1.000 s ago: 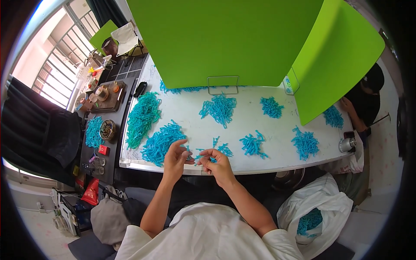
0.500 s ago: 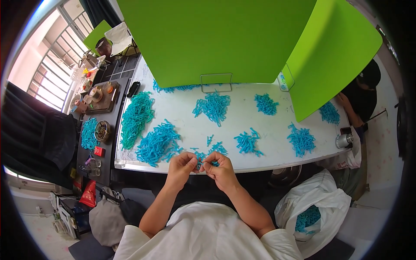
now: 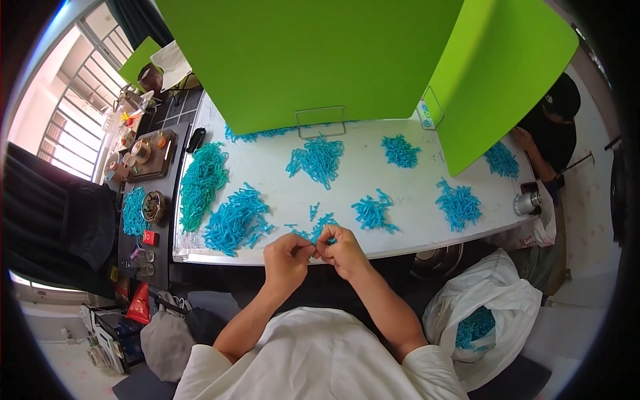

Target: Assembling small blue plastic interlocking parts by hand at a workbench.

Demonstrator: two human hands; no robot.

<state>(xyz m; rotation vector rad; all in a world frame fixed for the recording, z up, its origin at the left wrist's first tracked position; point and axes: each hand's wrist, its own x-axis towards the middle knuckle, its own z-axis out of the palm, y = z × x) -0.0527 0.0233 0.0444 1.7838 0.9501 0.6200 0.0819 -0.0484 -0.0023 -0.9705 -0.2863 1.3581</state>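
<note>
My left hand (image 3: 287, 261) and my right hand (image 3: 345, 252) meet fingertip to fingertip over the table's near edge. Both are closed in a pinch; whatever sits between the fingertips is too small and covered to make out. Just beyond them lies a small scatter of short blue plastic pieces (image 3: 325, 221), partly hidden by my fingers. To the left is a larger heap of blue plastic pieces (image 3: 237, 220), and a smaller blue pile (image 3: 375, 212) lies to the right. All the pieces look thin and link-like.
More blue piles (image 3: 316, 160) dot the white table (image 3: 267, 160), with a greener heap (image 3: 203, 187) at left. Green panels (image 3: 300, 60) stand across the back. A white sack (image 3: 520, 300) of blue pieces sits at right. Another person (image 3: 557, 127) is beyond the right panel.
The view has shifted slightly, so the table and piles appear a little further left. My hands stay pinched together, the left turned more palm-down, and the fingertips have drawn closer.
</note>
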